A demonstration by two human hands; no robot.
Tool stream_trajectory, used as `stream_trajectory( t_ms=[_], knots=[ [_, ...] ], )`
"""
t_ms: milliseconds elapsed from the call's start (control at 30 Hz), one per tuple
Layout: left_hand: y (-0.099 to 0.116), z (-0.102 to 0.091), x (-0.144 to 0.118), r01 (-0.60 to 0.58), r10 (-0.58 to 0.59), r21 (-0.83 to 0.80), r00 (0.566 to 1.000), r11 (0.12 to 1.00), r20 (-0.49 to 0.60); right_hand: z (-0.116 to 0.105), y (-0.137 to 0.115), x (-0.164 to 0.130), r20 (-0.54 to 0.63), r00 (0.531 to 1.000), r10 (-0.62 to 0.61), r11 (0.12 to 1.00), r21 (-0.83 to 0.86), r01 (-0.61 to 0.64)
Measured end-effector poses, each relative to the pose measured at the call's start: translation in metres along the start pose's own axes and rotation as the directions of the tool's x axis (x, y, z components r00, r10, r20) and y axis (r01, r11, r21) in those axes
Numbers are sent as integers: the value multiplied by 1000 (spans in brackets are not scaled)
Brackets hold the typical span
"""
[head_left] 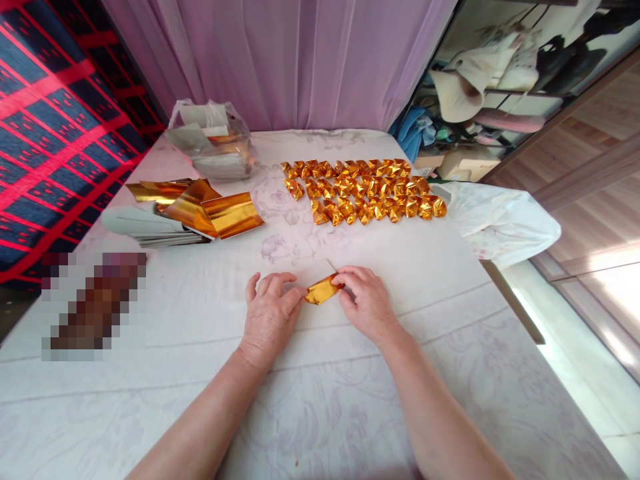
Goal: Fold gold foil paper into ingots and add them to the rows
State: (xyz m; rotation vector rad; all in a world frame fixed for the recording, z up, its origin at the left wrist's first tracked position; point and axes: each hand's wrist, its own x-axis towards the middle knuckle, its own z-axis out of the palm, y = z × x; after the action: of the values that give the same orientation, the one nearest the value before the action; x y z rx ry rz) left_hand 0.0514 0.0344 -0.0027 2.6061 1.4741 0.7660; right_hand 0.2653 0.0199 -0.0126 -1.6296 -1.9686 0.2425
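Writing is nowhere legible from my seat: no brand, label or print reads on the foil, the bag or the cloth.

Both hands are closed on one piece of gold foil paper (323, 291), which I take as my landmark. My left hand (270, 313) pinches its left end between thumb and fingers, and my right hand (364, 300) grips its right end with the fingertips pressed down. The foil lies partly folded and touches the table surface between the two hands.

It rests on a white cloth (320, 400) with a faint floral print, creased in long lines, spread over a table. Beyond the foil, at the far edge of the table, hangs a lilac curtain (300, 60). Far left of the foil is a red and dark blue patterned fabric (55, 127). Far right of it is wood flooring (600, 187) and a cluttered shelf.

Beyond the foil and a little to the right, rows of folded gold pieces (363, 190) sit packed together, well apart from my hands. Beyond it to the left lies a stack of flat sheets (195, 213), gold face up on top, pale edges below. Farther back on that side is a clear plastic bag (213, 140) holding more sheets. Left of the foil is a blurred patch I cannot make out. Nothing lies between the hands and the foil.
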Motion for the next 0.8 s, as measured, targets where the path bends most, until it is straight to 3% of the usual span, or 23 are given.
stream_trajectory(
  t_ms=[200, 533, 800],
  knots=[
    [4, -6, -3, -123, 121, 44, 991, 991, 52, -3, 1, 0, 52, 998, 25, 999, 28, -27],
    [6, -13, -5, -44, 41, 31, 995, 999, 88, -8, 3, -4, 128, 992, -20, 987, 163, -1],
    [0, -12, -4, -16, 13, 28, 997, 999, 76, -8, -8, -4, 51, 985, -167, 986, 29, 165]
  ],
)
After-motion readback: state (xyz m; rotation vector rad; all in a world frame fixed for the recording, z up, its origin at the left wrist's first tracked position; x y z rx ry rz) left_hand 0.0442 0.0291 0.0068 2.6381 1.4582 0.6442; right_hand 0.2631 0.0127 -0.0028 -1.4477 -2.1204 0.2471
